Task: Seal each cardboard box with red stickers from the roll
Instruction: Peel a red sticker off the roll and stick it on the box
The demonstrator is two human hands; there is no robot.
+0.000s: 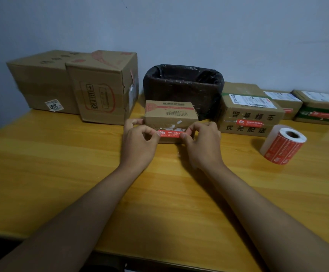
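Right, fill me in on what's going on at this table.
A person is sealing a small cardboard box at the middle of the wooden table. The left hand and right hand each pinch one end of a red sticker, held stretched across the box's near face. The sticker roll lies on its side to the right. Boxes to the right already carry red stickers; two large boxes on the left show none. A black-lined bin stands behind.
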